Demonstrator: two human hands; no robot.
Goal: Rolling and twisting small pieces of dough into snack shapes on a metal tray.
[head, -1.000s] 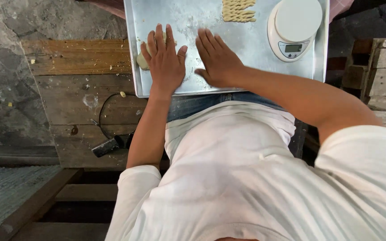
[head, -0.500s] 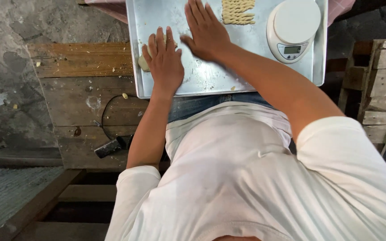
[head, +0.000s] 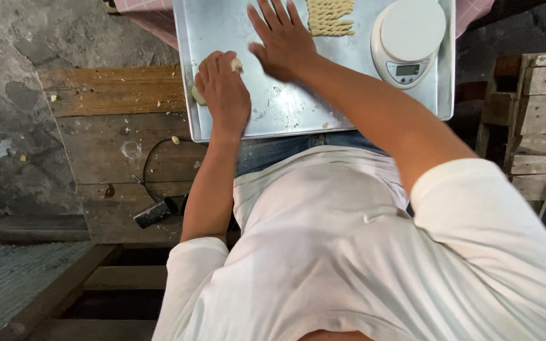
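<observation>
Two hands over flat silver metal tray (head: 285, 113). I see left hand (head: 224, 91) curled shut on pale soft dough lump (head: 198, 96) at tray's left edge. Right hand (head: 284, 41) flat, fingers spread, holding nothing. Dough likely light, sticky, easily squashed; cup gently from sides.

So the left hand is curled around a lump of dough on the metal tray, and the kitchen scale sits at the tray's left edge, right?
Not quite. The kitchen scale sits at the metal tray's right edge, as the head view shows. The left hand is indeed curled around a lump of dough on the tray.
</observation>
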